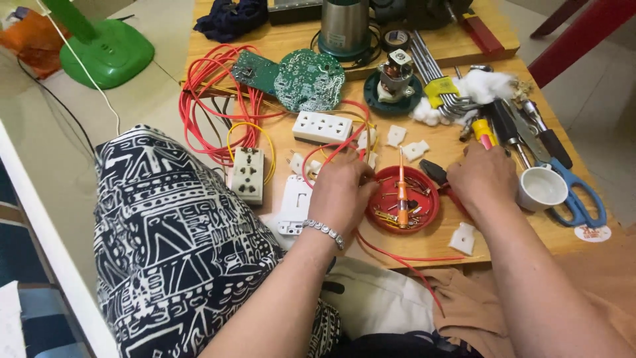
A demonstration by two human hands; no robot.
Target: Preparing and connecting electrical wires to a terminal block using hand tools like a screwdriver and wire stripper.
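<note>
One round white sticker point(592, 233) lies beside blue scissors point(578, 193).

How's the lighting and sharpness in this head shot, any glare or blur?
Head view: soft, even light, faint shadows under the left hand and right hand; mild sheen on the metal cup; centre sharp, slight softness and wide-angle stretch at the edges.

Bright, even daylight; soft shadows

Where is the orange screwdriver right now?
In the head view, the orange screwdriver lies across the red dish of small parts, between the left hand and right hand.
</note>
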